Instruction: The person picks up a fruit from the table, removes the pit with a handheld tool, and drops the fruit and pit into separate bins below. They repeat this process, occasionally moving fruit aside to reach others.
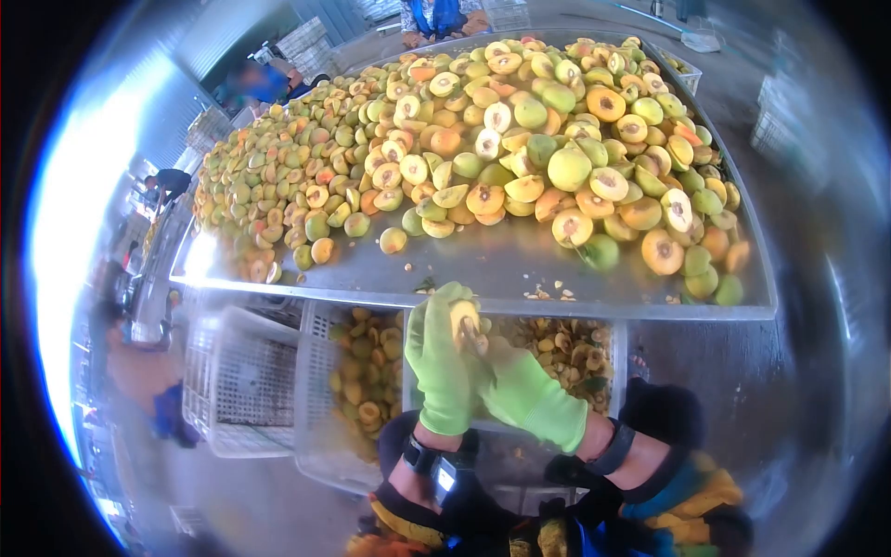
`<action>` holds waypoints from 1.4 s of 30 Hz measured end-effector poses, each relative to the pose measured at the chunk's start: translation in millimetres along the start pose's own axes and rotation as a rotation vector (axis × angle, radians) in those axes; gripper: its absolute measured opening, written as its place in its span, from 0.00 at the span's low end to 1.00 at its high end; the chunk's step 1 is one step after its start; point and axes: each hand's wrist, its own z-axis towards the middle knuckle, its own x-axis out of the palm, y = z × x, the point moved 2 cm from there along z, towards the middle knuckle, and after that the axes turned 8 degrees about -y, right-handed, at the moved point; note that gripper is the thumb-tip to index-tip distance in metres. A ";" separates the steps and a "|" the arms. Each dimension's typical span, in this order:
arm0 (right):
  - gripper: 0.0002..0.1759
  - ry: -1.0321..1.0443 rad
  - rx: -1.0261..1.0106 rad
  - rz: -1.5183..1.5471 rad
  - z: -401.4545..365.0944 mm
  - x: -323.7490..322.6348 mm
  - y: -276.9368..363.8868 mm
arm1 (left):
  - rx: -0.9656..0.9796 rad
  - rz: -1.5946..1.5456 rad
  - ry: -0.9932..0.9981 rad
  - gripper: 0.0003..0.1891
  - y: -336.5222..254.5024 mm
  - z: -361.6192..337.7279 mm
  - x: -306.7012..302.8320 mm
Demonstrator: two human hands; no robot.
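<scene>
My left hand (439, 367), in a light green glove, is closed around a yellow peach half (464, 318) just below the near edge of the metal table (464, 265). My right hand (531, 385), gloved alike, presses up against the fruit with its fingers curled. A small dark, narrow tip shows between the two hands, too small and blurred to name. Heaped on the table beyond is a big pile of peaches (445, 139), many cut in half with stones or hollows showing.
Under the table edge, one crate (316, 399) holds peach halves and another (603, 371) holds stones and pieces. A white crate (251, 381) stands further left. Other people (436, 17) are around the table's far and left sides. Bits of pit (548, 292) lie on the table's near edge.
</scene>
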 end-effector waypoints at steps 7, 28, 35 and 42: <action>0.09 0.069 0.842 0.778 11.6 -1.4 -5.5 | -0.194 -0.284 0.031 0.13 8.0 5.5 10.0; 0.19 0.039 0.803 1.135 16.2 -18.9 -30.0 | 0.264 0.209 0.197 0.15 1.0 7.4 8.1; 0.28 0.778 1.366 1.777 24.5 -58.3 -67.1 | 0.240 0.183 0.282 0.13 14.8 11.5 6.7; 0.27 0.846 1.384 1.657 18.2 -58.5 -65.1 | -0.006 0.271 0.212 0.09 23.0 13.1 9.2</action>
